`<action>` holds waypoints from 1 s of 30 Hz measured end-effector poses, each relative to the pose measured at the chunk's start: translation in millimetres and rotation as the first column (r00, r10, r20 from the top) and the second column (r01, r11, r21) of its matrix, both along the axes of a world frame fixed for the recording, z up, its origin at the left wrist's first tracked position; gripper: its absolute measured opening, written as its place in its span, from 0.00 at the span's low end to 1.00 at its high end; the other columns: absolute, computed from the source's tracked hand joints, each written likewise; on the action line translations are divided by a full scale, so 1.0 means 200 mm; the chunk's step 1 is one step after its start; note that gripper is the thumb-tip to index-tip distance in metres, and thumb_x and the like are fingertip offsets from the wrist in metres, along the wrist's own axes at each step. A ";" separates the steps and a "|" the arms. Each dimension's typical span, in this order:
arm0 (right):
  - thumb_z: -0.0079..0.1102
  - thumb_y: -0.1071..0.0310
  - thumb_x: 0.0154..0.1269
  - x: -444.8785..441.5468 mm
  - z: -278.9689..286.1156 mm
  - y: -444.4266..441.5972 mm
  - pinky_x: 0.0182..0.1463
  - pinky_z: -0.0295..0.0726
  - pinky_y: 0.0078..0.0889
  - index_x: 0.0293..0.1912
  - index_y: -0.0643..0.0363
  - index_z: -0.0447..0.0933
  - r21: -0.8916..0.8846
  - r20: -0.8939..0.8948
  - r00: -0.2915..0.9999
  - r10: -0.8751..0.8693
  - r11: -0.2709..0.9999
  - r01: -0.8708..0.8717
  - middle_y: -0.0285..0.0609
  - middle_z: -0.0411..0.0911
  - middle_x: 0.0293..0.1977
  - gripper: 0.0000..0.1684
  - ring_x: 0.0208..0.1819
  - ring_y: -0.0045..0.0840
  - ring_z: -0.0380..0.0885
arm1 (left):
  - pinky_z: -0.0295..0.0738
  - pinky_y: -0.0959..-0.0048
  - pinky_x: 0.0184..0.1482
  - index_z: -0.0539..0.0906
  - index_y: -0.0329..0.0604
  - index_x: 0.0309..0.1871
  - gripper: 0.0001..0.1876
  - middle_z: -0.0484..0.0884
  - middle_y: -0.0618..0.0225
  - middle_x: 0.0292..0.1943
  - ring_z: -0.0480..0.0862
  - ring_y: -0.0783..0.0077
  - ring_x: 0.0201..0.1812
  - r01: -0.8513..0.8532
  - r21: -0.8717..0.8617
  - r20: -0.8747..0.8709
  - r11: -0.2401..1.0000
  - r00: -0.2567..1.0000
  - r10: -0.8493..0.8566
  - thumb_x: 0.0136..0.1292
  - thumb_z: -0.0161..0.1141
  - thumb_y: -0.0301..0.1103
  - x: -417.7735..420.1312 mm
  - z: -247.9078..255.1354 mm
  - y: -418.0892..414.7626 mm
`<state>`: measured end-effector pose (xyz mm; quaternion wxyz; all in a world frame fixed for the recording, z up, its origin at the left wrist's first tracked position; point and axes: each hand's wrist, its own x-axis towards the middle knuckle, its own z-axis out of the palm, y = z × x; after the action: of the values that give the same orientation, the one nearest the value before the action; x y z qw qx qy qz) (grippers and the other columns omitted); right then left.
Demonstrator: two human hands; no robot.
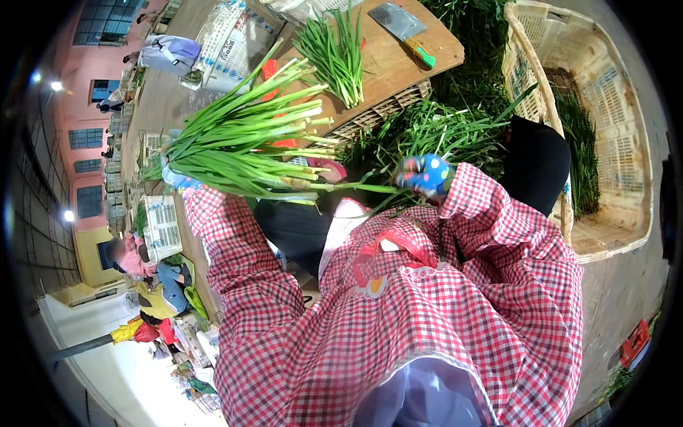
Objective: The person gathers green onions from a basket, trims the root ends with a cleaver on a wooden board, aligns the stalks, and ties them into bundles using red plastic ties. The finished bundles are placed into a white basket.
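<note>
My left hand [179, 176], in a patterned glove, is closed round a thick bunch of garlic chives [251, 131]. The pale cut ends point to the right and the leaves trail over the hand. To the right, my right hand [431, 173], in a blue spotted glove, is slightly blurred. Its fingers pinch the end of a long green leaf [368, 187], which runs to the lowest stalks of the bunch. Beyond the bunch, a smaller bunch of chives [341, 61] lies on a wooden board [392, 64]. A cleaver [403, 32] with a green-tipped handle rests near that board's far edge.
Below the board lies a heap of loose green leaves [432, 125]. At the right stands a cream plastic crate [621, 144] with greens inside. Another crate [235, 45] and a lilac bag [169, 53] stand at upper left. A person [160, 267] sits farther off at left.
</note>
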<state>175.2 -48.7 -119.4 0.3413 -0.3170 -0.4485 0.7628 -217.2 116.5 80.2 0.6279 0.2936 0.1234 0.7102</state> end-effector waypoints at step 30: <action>0.59 0.61 0.59 -0.21 0.18 0.10 0.59 0.66 0.30 0.61 0.61 0.59 0.219 0.034 0.999 -0.033 0.975 0.024 0.48 0.66 0.57 0.34 0.58 0.31 0.66 | 0.67 0.52 0.55 0.71 0.33 0.54 0.22 0.73 0.50 0.53 0.74 0.51 0.51 -0.625 -0.192 -0.483 0.757 0.731 0.481 0.66 0.33 0.38 0.00 0.19 0.32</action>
<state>133.6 -28.3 -83.6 0.3766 -0.2980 -0.5315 0.6978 -216.2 180.3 118.1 0.3846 0.2688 0.4548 0.7570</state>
